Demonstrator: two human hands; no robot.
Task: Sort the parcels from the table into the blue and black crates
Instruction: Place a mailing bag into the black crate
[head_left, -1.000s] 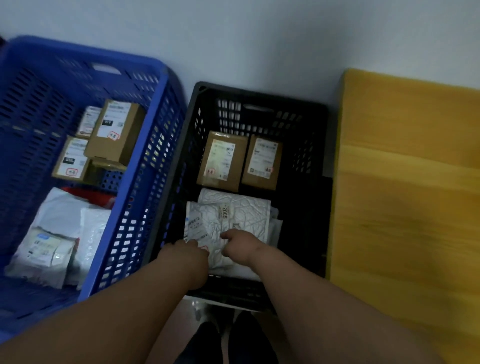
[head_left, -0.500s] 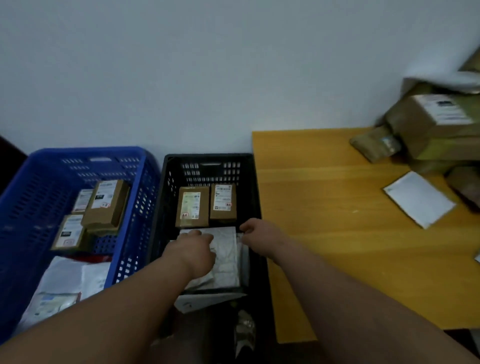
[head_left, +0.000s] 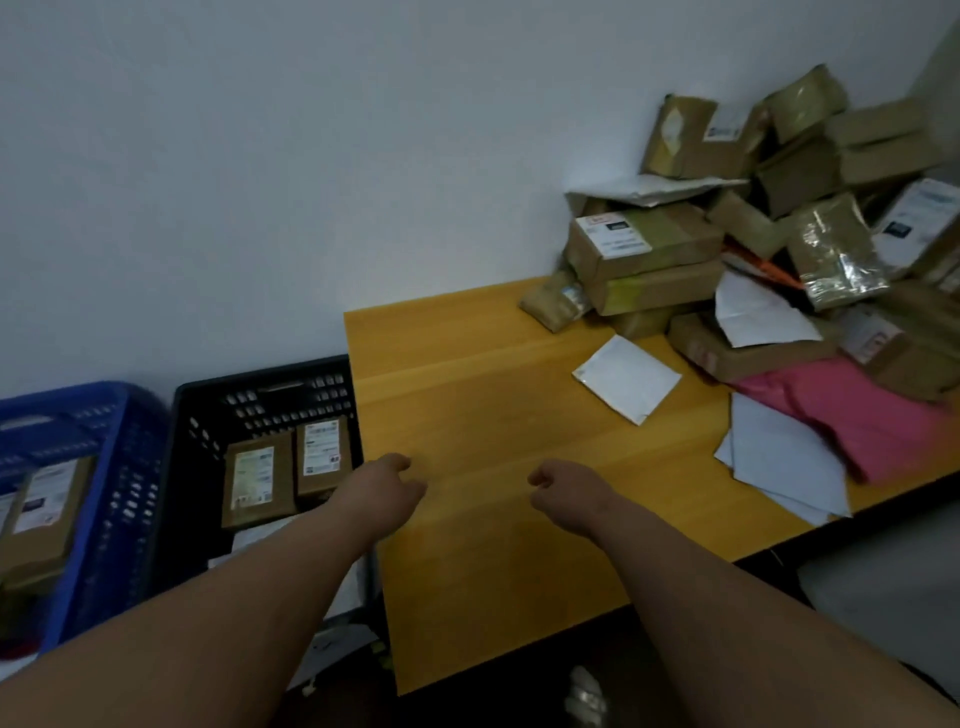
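Black crate (head_left: 208, 415) holds two upright cardboard boxes (head_left: 283, 475).

You will find nothing legible here. The white shipping labels on the two brown cardboard boxes (head_left: 280, 480) in the black slatted plastic crate (head_left: 208, 415) are blurred, and so are those on the pile of brown cardboard parcels (head_left: 644, 244) on the yellow wooden table (head_left: 493, 415).

Both bare forearms reach forward, side by side. Left hand (head_left: 387, 486) hangs loosely curled, holding nothing. Right hand (head_left: 563, 491) likewise, fingers loosely bent, nothing in it.
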